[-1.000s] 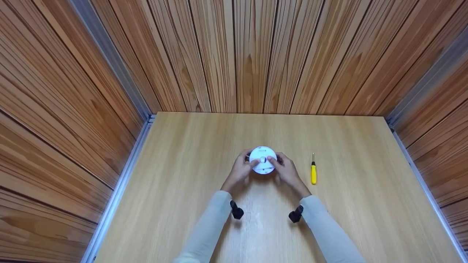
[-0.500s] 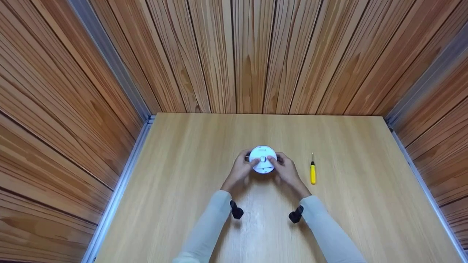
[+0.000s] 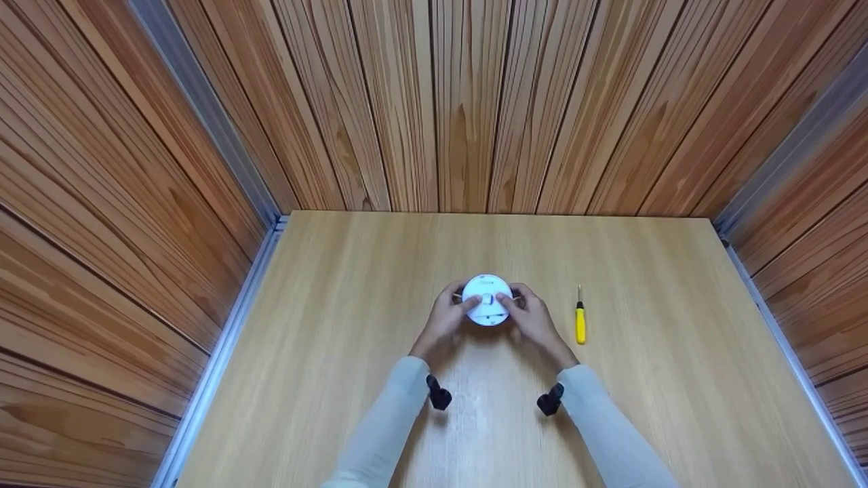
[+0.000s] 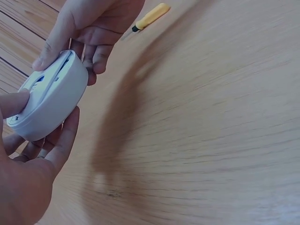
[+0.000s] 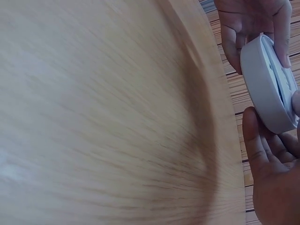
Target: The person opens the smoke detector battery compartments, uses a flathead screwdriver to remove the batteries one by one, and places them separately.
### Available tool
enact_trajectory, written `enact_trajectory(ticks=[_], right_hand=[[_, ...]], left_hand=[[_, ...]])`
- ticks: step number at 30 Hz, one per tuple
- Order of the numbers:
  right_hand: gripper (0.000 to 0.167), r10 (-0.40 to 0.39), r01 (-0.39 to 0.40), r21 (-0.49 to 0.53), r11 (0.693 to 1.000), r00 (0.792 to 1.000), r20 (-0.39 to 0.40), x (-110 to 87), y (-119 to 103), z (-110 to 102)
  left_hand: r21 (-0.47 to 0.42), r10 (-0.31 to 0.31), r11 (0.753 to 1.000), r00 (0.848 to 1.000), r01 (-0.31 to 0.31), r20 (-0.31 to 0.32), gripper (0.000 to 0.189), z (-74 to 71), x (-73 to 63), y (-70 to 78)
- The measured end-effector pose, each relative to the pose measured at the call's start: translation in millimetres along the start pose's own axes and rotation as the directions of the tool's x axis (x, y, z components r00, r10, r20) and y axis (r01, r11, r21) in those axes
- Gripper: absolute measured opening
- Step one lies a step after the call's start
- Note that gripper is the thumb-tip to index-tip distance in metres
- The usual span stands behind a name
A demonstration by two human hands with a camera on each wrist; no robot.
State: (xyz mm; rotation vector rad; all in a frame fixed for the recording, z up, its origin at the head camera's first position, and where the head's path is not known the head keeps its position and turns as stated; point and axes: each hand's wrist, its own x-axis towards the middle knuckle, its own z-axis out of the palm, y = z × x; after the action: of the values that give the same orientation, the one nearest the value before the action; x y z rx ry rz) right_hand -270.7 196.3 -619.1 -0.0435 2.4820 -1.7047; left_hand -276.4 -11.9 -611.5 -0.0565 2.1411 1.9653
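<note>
Fingers (image 4: 68,133) of left hand (image 3: 447,314) and right hand (image 3: 534,317) grip a white disc (image 4: 56,105), its round face (image 3: 485,314) seemingly tilted upward

We see a round device (image 3: 487,300) in white, bluish in the head view and greyer from the right wrist, with small dark marks on its face. The screwdriver (image 3: 580,316) shows us a bright yellow handle, a black collar and a grey shaft. We find pale grey sleeves (image 3: 390,417) and black wrist mounts (image 3: 440,395). The tabletop (image 3: 366,285) is light tan, streaked with fine wood grain, with brown shadows (image 4: 117,112) across it. We see walls (image 3: 468,102) of reddish-brown planks, striped with dark grain lines, and blue-grey metal strips (image 3: 207,112).
</note>
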Motion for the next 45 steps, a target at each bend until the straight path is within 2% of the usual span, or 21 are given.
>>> enact_trajectory(ticks=[5, 10, 15, 20, 24, 32, 36, 40, 42, 45], right_hand=[[0.052, -0.081, 0.081, -0.019, 0.997, 0.997, -0.014, 0.5, -4, 1], [0.049, -0.201, 0.199, -0.043, 0.979, 0.979, -0.031, 2.0, -7, 2], [0.056, -0.256, 0.258, -0.127, 0.958, 0.966, 0.033, 0.5, -8, 2], [0.063, -0.246, 0.265, -0.216, 0.940, 0.963, 0.109, -2.7, -7, 1], [0.066, -0.230, 0.261, -0.273, 0.926, 0.963, 0.142, -5.1, -7, 1], [0.063, -0.224, 0.267, -0.337, 0.903, 0.961, 0.163, -7.3, -9, 2], [0.061, -0.221, 0.267, -0.372, 0.889, 0.962, 0.163, -6.8, -8, 2], [0.061, -0.211, 0.260, -0.398, 0.880, 0.964, 0.163, -6.1, -7, 3], [0.061, -0.194, 0.245, -0.397, 0.885, 0.967, 0.165, -6.2, -7, 3], [0.062, -0.180, 0.230, -0.391, 0.891, 0.970, 0.161, -6.4, -7, 4]], left_hand=[[-0.060, -0.042, 0.997, 0.999, 0.042, -0.003, 0.044, -1.1, -1.7, -2.5], [-0.066, -0.055, 0.996, 0.998, 0.055, -0.001, 0.039, -2.8, -1.8, -5.2], [-0.035, -0.053, 0.998, 0.999, 0.053, -0.003, 0.041, -6.1, -0.6, -8.3], [-0.014, -0.041, 0.999, 0.999, 0.041, 0.006, 0.042, -9.0, 0.1, -11.1], [-0.030, -0.057, 0.998, 0.998, 0.058, 0.022, 0.040, -10.3, -0.7, -13.9], [-0.049, -0.096, 0.994, 0.994, 0.098, 0.045, 0.040, -11.0, -2.2, -17.2], [-0.046, -0.076, 0.996, 0.996, 0.078, 0.049, 0.039, -10.6, -2.3, -18.5], [-0.027, -0.095, 0.995, 0.994, 0.097, 0.059, 0.041, -10.7, -1.3, -18.4], [-0.024, -0.131, 0.991, 0.989, 0.133, 0.071, 0.044, -10.9, -0.7, -17.9], [-0.038, -0.135, 0.990, 0.988, 0.138, 0.081, 0.045, -11.6, 0.1, -18.1]])
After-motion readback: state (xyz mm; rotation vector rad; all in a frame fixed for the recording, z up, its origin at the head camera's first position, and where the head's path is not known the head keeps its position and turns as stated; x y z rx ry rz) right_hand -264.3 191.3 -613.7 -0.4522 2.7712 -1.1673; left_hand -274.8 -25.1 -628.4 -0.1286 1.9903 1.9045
